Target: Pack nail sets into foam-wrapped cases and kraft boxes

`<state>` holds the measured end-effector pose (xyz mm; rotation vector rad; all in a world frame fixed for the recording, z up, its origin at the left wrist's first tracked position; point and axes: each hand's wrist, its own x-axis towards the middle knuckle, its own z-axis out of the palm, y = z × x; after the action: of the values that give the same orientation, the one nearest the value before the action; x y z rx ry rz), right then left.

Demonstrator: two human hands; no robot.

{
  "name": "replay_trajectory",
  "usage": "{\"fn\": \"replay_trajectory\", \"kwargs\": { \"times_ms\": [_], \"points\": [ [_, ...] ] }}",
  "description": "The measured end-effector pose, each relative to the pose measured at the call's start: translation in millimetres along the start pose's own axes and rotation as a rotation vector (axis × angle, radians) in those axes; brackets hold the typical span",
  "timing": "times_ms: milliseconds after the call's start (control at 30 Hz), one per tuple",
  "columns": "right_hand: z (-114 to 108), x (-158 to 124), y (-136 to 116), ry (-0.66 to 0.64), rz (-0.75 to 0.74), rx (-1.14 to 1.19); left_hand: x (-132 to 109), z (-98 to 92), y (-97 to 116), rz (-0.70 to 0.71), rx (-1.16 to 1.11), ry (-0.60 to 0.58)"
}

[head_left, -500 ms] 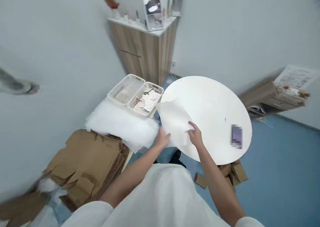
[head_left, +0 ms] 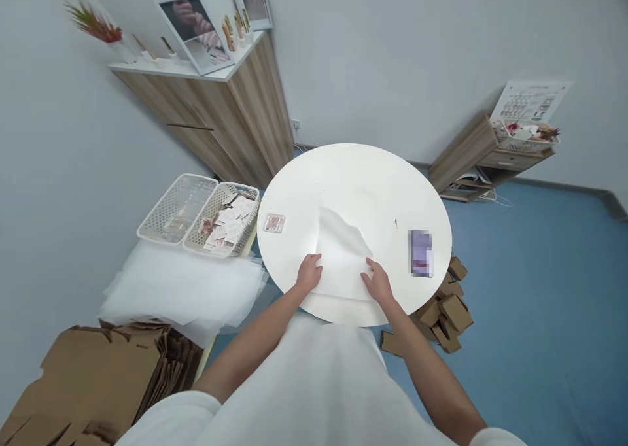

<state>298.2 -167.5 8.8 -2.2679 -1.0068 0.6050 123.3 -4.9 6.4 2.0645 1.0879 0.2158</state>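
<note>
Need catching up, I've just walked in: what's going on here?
A person has a thin white sheet over the round white table, left hand at its left edge, right hand at its right edge; whether either pinches it is unclear. A small pack lies on the table, left of the hands. More white sheets lie piled to the left, next to two white baskets.
</note>
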Motion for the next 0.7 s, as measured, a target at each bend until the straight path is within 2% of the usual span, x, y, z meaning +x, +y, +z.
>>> {"fn": "replay_trajectory", "kwargs": {
  "times_ms": [233,467,600,700],
  "points": [
    [15.1,1.9,19.9,-0.019,-0.044,-0.254,1.4,15.1,-1.7,0.009,0.115,-0.033],
    [19.8,-1.9,16.9,0.035,-0.126,-0.421,-0.5,14.4,5.4,0.056,0.416,0.069],
    [16.3,-2.5,13.4,0.011,-0.184,-0.497,-3.5,11.6,4.7,0.168,0.497,0.008],
    [14.4,-2.6,12.6,0.007,-0.184,-0.512,-3.4,10.6,0.4,0.194,0.493,-0.034]
  ]
}}
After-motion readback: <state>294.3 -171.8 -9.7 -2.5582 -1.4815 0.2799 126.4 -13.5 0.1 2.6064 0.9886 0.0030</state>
